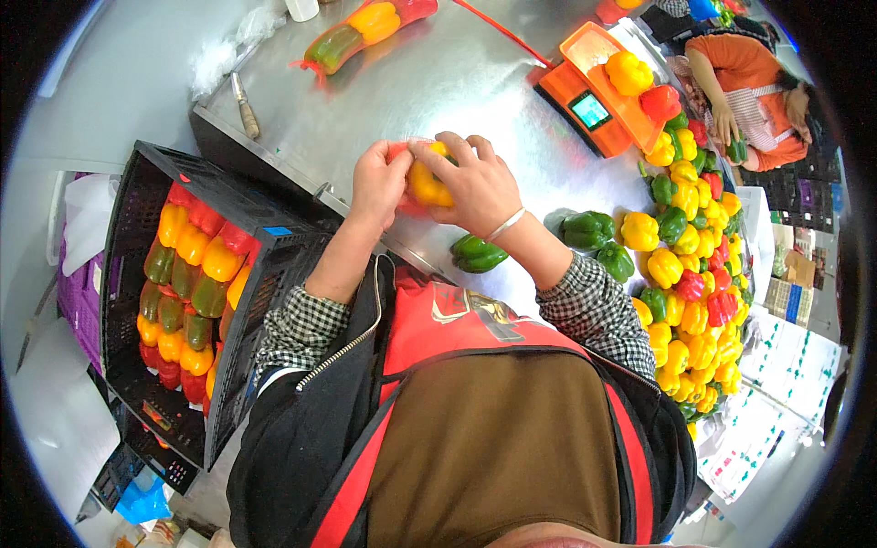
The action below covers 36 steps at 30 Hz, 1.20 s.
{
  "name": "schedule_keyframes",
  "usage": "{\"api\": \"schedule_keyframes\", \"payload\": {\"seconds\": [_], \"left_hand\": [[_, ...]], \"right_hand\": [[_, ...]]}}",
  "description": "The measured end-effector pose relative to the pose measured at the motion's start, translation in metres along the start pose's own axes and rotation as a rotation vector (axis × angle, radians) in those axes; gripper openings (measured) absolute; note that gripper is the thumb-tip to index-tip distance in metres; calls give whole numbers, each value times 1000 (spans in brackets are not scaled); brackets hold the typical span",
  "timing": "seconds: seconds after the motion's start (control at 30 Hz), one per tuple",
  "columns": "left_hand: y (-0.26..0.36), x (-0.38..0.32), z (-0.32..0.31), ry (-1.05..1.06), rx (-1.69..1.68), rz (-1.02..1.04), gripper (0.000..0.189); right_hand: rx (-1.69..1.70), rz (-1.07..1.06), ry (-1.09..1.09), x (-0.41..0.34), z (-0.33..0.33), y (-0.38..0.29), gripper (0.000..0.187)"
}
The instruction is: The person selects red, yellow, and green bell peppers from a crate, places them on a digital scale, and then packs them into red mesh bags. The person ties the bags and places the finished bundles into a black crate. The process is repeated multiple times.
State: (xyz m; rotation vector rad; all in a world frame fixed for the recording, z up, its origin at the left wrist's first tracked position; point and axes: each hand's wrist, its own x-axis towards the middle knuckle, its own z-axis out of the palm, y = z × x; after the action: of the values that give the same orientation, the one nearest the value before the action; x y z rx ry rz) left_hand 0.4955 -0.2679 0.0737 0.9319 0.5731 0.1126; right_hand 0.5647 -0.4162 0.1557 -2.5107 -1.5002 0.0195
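My right hand [483, 188] curls over a yellow bell pepper [426, 186] above the steel table [438, 89]. Beside it, my left hand [380, 183] pinches red netting [397, 149] that lies against the pepper; the fingers hide much of both. A green bell pepper [477, 253] rests on the table's near side, below my right wrist. Another green pepper [588, 229] lies right of that wrist, close to the big mixed pile of peppers [692, 274].
An orange scale [582, 103] carries a yellow and a red pepper. A netted pack of peppers [353, 38] lies at the back. A wooden-handled knife [245, 109] sits by the left edge. Left stands a black crate [199, 154] of packed peppers. At right, a co-worker's hand [724, 123] is near a green pepper.
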Motion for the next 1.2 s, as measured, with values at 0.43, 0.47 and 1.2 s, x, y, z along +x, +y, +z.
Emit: {"api": "schedule_keyframes", "payload": {"seconds": [0.43,0.47,1.2], "left_hand": [[54,-35,40,51,92,182,11],[58,-37,40,52,90,187,12],[69,-33,57,-566,-158,242,17]], "right_hand": [[596,135,120,-77,25,69,110],[541,90,21,-93,31,75,108],[1908,-189,16,-2,-35,-28,76]]}}
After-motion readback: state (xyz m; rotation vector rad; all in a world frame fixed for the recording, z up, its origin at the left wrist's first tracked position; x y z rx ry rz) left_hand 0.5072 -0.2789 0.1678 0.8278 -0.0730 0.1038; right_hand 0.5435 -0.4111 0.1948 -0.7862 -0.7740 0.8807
